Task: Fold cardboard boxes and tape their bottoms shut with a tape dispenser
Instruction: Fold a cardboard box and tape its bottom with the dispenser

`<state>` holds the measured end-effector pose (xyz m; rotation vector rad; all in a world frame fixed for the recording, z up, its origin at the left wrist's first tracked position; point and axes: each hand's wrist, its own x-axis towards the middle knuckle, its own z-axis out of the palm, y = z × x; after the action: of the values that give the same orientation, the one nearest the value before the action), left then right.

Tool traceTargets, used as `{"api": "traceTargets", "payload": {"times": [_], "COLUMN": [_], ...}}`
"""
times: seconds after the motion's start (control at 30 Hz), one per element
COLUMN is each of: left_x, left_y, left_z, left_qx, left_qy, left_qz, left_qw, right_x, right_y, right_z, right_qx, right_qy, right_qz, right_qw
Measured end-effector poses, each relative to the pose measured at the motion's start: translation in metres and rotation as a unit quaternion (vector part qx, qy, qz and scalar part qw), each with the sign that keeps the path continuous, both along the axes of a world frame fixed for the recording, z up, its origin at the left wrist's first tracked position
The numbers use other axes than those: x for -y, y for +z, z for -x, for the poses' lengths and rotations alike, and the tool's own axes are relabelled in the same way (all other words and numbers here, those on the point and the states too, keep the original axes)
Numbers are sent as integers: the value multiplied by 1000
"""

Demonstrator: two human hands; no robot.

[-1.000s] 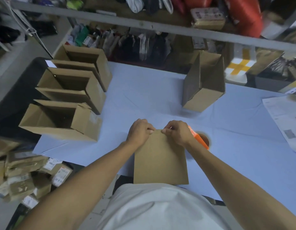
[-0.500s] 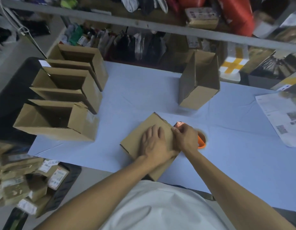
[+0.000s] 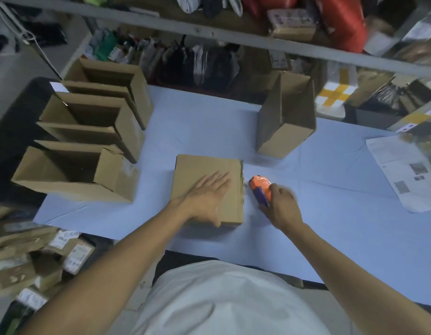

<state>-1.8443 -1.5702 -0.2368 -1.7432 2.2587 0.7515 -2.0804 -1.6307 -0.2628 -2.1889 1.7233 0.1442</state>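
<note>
Now the left hand (image 3: 204, 197) lies flat and open on the cardboard box (image 3: 207, 187), which sits bottom-up on the blue table (image 3: 330, 226) in front of the person. Just beside its right edge, the right hand (image 3: 281, 206) grips the orange tape dispenser (image 3: 260, 188). Taping well likely means keeping the palm pressing the flaps level, starting the tape on the side wall, then drawing it straight along the seam so it overlaps both ends.

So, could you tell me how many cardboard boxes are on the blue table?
5: three open boxes in a row along the left edge, one open box far right of centre, one under the left hand.
</note>
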Motion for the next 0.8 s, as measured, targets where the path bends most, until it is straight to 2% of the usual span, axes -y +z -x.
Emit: {"api": "traceTargets", "payload": {"times": [0.07, 0.17, 0.27, 0.33, 0.37, 0.47, 0.57, 0.63, 0.8], "left_x": [9, 19, 29, 35, 38, 49, 53, 53, 54], "left_y": [4, 11, 17, 20, 21, 26, 32, 31, 28], "left_z": [-9, -12, -7, 5, 13, 34, 44, 45, 43], "left_qx": [13, -5, -123, -219, -260, -366, -467, -493, -499], "left_qy": [-27, -33, 77, 185, 239, 350, 392, 391, 436], "left_qz": [-24, -54, -2, 50, 45, -44, -164, -201, -201], "left_qw": [999, 998, 989, 957, 934, 861, 775, 750, 721], "right_x": [0, 7, 17, 19, 18, 10, 7, 9, 11], "right_y": [0, 11, 26, 37, 44, 61, 65, 66, 66], "right_z": [2, 7, 19, 27, 30, 36, 36, 36, 34], "right_qx": [-24, 38, 102, 153, 174, 206, 191, 190, 223], "right_qy": [56, 79, 29, -9, -16, 12, 51, 62, 72], "right_qz": [-25, -41, -46, -60, -66, -69, -41, -24, -18], "right_qw": [998, 995, 993, 986, 982, 976, 979, 980, 972]}}
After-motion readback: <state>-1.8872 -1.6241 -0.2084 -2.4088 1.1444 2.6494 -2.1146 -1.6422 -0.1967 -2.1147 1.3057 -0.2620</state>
